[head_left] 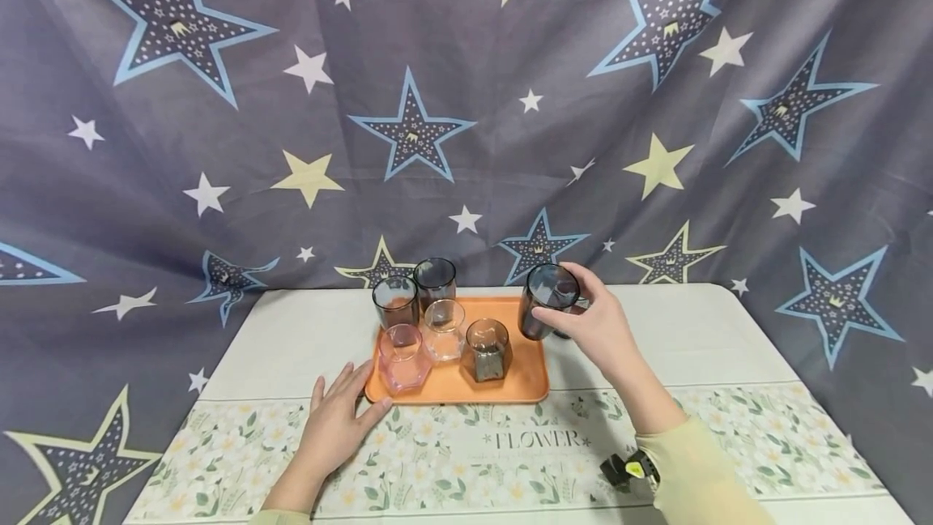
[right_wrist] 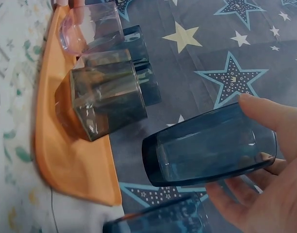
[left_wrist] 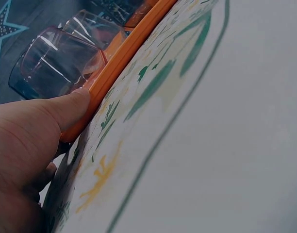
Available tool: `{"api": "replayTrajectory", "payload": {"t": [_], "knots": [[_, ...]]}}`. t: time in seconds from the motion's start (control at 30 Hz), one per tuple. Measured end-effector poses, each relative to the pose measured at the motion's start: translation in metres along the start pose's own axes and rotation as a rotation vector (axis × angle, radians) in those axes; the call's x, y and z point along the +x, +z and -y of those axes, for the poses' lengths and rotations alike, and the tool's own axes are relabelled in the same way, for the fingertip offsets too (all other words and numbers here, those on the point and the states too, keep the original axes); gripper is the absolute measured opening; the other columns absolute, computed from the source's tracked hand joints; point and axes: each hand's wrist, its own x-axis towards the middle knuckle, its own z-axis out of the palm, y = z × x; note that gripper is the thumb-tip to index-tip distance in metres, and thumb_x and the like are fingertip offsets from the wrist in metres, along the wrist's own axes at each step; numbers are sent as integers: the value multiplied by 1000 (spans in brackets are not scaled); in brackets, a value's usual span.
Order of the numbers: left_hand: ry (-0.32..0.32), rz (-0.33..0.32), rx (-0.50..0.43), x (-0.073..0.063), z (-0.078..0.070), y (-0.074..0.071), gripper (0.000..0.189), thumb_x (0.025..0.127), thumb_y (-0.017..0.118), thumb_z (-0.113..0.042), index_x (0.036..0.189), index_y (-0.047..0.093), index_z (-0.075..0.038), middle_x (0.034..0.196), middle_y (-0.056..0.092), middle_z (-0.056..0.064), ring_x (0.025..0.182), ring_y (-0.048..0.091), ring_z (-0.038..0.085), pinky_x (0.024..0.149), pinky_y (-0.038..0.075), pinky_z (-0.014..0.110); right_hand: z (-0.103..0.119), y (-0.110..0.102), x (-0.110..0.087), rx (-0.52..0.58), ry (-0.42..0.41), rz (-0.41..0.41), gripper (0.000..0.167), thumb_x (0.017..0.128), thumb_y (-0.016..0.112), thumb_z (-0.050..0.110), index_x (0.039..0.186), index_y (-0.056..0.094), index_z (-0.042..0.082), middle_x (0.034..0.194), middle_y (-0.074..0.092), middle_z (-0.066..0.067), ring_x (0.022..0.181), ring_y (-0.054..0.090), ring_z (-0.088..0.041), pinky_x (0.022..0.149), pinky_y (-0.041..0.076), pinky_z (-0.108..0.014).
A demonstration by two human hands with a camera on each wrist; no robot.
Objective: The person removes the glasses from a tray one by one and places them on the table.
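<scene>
My right hand point(head_left: 601, 326) grips a dark blue glass tumbler point(head_left: 539, 310) near its rim, thumb on one side and fingers on the other. The tumbler is over the right edge of an orange tray point(head_left: 445, 391). Below it in the right wrist view shows a second blue tumbler point(right_wrist: 160, 218), mostly hidden by my hand in the head view. At the tray's front left corner rests my left hand point(head_left: 335, 424), thumb touching the front rim and fingers spread along the left side. Nearest that hand stands a pink glass point(head_left: 404, 363).
On the tray also stand a clear glass point(head_left: 443, 339), a smoky brown glass point(head_left: 488, 355) with an angular base, and two dark tumblers point(head_left: 396, 306) at the back left. A floral cloth point(head_left: 656, 460) covers the table, and a star-patterned curtain point(head_left: 466, 144) hangs behind.
</scene>
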Motion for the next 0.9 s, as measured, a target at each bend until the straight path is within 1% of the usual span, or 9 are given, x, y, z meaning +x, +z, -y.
{"api": "replayTrajectory", "payload": {"t": [0.1,0.27,0.37,0.43,0.57,0.63,0.8,0.83,0.9], "knots": [[-5,4,2,0,0,0,81,104,78,-43,166,47,0,167,48,24,162,32,48,131,-2,72,-2,-8,-4,-13,3,15,90,87,98,32,163,52,19,149,65,-14,129,66,-33,98,59,-32],[-7,9,1,0,0,-1,81,104,78,-43,166,47,0,167,48,23,161,32,48,130,-2,72,-7,-21,-10,-34,14,28,93,88,98,34,166,49,19,151,62,-16,133,65,-36,106,58,-43],[-6,13,-2,0,-1,-1,81,104,78,-43,166,47,0,167,49,23,161,32,48,130,-1,73,-10,-29,-13,-46,17,36,94,89,97,33,167,48,17,152,62,-16,136,63,-36,109,56,-46],[-4,12,-7,-1,-1,-1,81,104,78,-43,165,48,0,167,49,24,161,32,48,130,-1,73,-12,-34,-15,-65,19,44,94,89,97,36,168,47,17,152,63,-16,137,61,-35,108,56,-44],[8,-9,-6,-1,-1,-1,80,104,79,-44,164,49,0,166,51,24,160,35,49,130,1,73,-16,-44,-18,-92,19,56,94,90,96,39,167,47,16,151,62,-13,137,60,-34,104,57,-33],[13,-18,-5,-2,-1,-2,80,104,79,-44,164,50,0,165,51,24,160,35,49,130,1,73,-17,-49,-19,-103,19,56,94,90,95,40,168,47,15,151,62,-13,138,59,-33,103,56,-29],[20,-12,-5,-3,-2,-3,79,105,77,-46,164,50,0,165,51,23,160,35,48,130,1,74,-16,-60,-24,-138,33,52,97,92,94,41,170,43,14,151,60,-18,139,58,-33,105,54,-29],[20,-11,-5,-3,-3,-3,79,105,77,-46,164,50,0,165,51,23,160,35,48,130,1,74,-16,-62,-25,-139,37,53,97,92,94,41,170,42,14,152,60,-18,139,57,-34,106,54,-31],[19,-7,-7,-4,-3,-3,80,105,76,-47,164,50,0,165,51,23,160,35,48,130,1,74,-16,-66,-26,-139,44,54,98,92,94,41,171,42,14,153,60,-18,138,58,-35,103,55,-29]]}}
